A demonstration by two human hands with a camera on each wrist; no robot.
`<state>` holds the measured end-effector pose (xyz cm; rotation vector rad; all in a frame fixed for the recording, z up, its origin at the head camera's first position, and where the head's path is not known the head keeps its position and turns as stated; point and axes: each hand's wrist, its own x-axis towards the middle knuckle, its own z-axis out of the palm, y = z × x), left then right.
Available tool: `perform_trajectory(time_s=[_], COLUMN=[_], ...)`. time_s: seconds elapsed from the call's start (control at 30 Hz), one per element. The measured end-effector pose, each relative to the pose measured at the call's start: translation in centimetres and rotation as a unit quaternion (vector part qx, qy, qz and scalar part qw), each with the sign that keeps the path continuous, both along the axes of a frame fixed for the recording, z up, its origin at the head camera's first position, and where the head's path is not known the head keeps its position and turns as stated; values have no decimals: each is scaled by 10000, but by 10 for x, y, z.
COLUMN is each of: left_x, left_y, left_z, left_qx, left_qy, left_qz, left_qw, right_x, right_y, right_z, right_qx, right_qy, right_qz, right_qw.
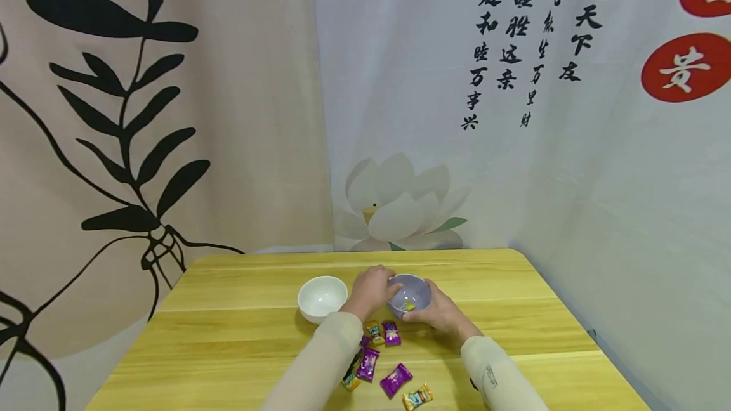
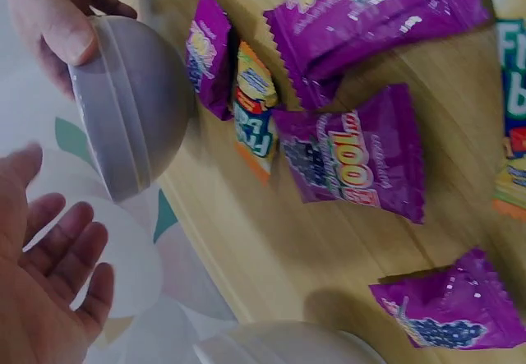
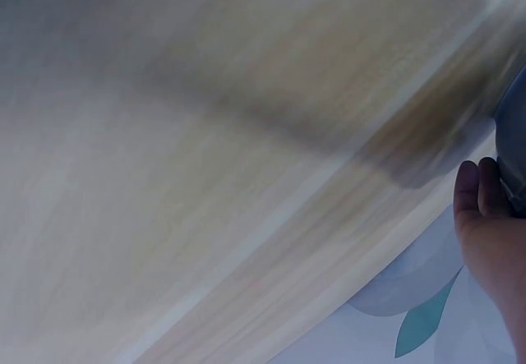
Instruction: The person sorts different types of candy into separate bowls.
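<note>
A pale purple bowl (image 1: pixel 412 290) is held by my right hand (image 1: pixel 442 314), which grips its right side, thumb near the front rim. A yellow-green wrapped piece (image 1: pixel 407 306) lies inside the bowl. In the left wrist view, the bowl (image 2: pixel 136 105) is tipped, with the right thumb on its rim. Beside the bowl's left side is my left hand (image 1: pixel 370 290); its fingers (image 2: pixel 70 237) are spread, loosely bent and apart from the bowl in the left wrist view. The right wrist view catches only part of the right hand (image 3: pixel 497 241) and the bowl (image 3: pixel 514 138).
A white bowl (image 1: pixel 314 300) stands left of the left hand. Nearer on the wooden table (image 1: pixel 228 335) lie several purple candy packets (image 1: pixel 396 380) and yellow wrapped candies (image 1: pixel 418 397), some partly behind the left sleeve (image 1: pixel 320 360). A printed cloth (image 1: pixel 400 113) hangs behind the table.
</note>
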<state>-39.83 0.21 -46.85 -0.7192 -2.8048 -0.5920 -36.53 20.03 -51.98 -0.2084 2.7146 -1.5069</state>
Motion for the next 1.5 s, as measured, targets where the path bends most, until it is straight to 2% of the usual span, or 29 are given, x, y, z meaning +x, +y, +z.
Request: perform_trajectory(time_s=[0.1,0.4,0.8,0.93,1.07,1.4,1.5], left_x=[1,6,23,35,52,96,109], left_y=[-2,-12,-24,-28,-32,-39,-39], left_z=[-1,-1,-3,-2,-3,-15,-19], left_qx=[108,143,337,300,215,124,-22], left_qy=[-8,298,374,461,420,103,163], left_qz=[64,57,-167,-327,-550,-1230,-1358], left_qw=[9999,9994,9986,9980,9974,9923,9906], right_x=[-1,-1,1,0,-1,1,2], right_y=[0,1,1,1,1,-1,-1], right_z=[0,1,3,1,1,1,1], right_qx=[-97,114,108,105,122,89,114], right_qy=[1,13,-94,-77,34,11,-31], right_qz=[40,1,-114,-97,-43,-61,-90], right_qw=[9999,9999,9998,9999,9999,9999,9999])
